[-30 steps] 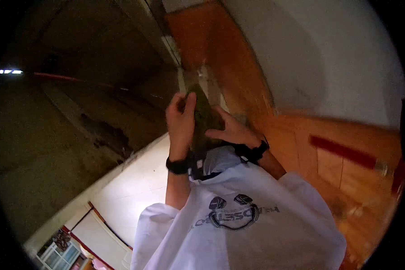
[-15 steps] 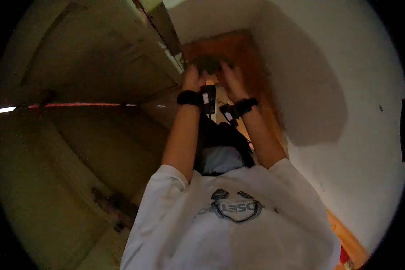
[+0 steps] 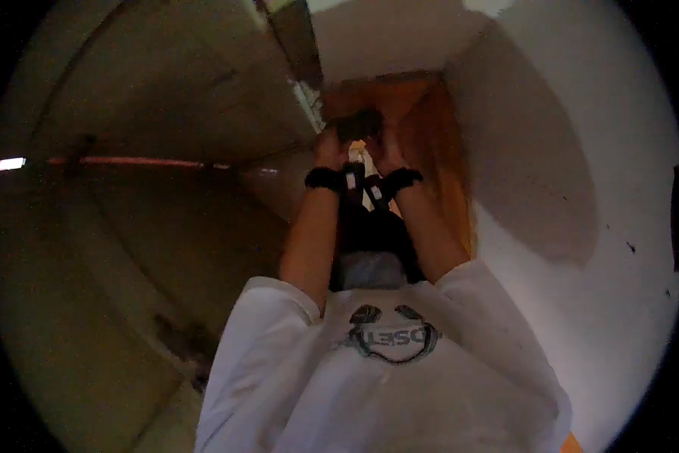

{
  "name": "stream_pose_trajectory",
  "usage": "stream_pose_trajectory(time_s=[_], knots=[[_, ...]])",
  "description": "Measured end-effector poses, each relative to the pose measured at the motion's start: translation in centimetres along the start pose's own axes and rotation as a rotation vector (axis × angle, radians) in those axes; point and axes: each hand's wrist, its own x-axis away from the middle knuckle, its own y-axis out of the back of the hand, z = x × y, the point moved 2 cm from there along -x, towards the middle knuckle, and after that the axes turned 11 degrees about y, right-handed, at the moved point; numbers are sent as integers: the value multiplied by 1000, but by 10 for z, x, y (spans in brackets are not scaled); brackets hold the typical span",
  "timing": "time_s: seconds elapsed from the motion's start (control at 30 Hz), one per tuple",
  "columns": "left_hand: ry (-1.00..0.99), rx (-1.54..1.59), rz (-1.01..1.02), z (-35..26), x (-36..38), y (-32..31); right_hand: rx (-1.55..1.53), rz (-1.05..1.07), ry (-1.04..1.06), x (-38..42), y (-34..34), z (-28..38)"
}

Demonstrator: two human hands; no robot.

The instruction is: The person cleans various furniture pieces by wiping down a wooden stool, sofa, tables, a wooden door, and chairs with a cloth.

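Both arms reach forward, low over the floor. A dark, greenish-black object (image 3: 357, 124), soft-looking and dim, spans the space between my hands; its kind I cannot make out. At its left end is my left hand (image 3: 329, 147), fingers curled against it. My right hand (image 3: 388, 151) grips the other end, its fingers partly lost in shadow. Each wrist wears a black band with a small dark device on the inner side.
A white wall (image 3: 528, 151) rises on the right, with a brown-orange floor (image 3: 438, 143) at its foot. On the left stands a large, dark door-like panel (image 3: 128, 241), crossed by a thin strip of light. A pale upright edge (image 3: 307, 106) stands close to my left hand.
My hands and the dark object have come slightly nearer to me and lower in view. The view has shifted a little, and the picture is darker.
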Motion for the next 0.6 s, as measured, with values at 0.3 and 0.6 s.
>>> stream_pose_trajectory(time_s=[0.3, 0.6], knots=[[245, 806, -177, 60, 313, 43, -20, 260, -770, 239, -70, 15], [20, 685, -535, 47, 488, 107, 220, 1087, -1104, 347, -57, 25]])
